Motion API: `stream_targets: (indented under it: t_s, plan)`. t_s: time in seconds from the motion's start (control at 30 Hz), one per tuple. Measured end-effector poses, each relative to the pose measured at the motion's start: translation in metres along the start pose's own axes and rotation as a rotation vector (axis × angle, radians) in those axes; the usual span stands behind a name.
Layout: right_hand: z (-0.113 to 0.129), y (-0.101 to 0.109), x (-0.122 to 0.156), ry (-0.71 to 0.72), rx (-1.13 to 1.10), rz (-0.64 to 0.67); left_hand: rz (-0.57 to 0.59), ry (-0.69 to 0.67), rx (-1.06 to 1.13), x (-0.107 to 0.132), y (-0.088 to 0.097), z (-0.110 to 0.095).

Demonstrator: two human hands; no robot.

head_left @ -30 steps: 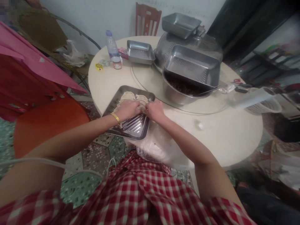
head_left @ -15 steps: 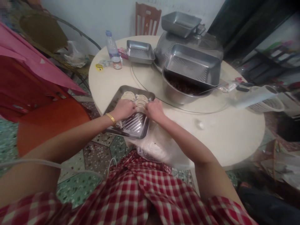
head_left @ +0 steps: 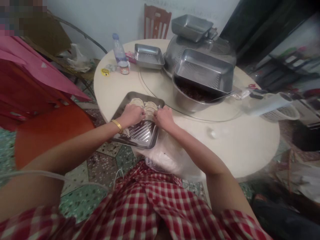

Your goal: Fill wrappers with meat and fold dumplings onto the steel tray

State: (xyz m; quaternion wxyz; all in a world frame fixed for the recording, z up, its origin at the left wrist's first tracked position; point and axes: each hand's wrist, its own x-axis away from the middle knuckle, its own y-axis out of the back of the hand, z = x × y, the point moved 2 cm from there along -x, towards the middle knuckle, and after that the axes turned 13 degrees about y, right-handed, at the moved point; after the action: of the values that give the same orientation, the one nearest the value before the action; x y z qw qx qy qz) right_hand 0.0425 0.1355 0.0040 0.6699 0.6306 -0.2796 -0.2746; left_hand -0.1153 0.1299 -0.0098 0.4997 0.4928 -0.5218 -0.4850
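A metal tray lies at the near left edge of the table, with several pale folded dumplings in two rows in its far half. Over the tray, my left hand has its fingers pinched at the left end of the nearest dumpling in the right row. My right hand closes on that dumpling's other end, by the tray's right rim. The fingertips partly hide this dumpling. More dumplings in the left row are partly covered by my left hand.
On the round table, a metal bowl of dark filling has a deep tray resting over it. Another tray, a plastic bottle and a small jar stand farther back. A plastic bag lies at the near edge.
Both hands stay at the same dumpling with hardly any movement. The whole view has shifted very slightly.
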Motion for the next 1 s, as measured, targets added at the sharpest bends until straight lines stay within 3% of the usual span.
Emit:
stream_targets:
  t_s: [0.4,0.67,1.0]
  plan:
    - [-0.001,-0.007,-0.002,0.014,-0.021,-0.054,-0.079,-0.044,0.011,0.003,-0.003,-0.002]
    - [-0.001,-0.006,-0.001,0.019,-0.023,-0.070,-0.146,-0.186,0.006,0.001,-0.004,-0.012]
    - [-0.002,-0.007,0.000,0.016,-0.036,-0.077,-0.195,-0.181,-0.018,0.005,0.003,-0.012]
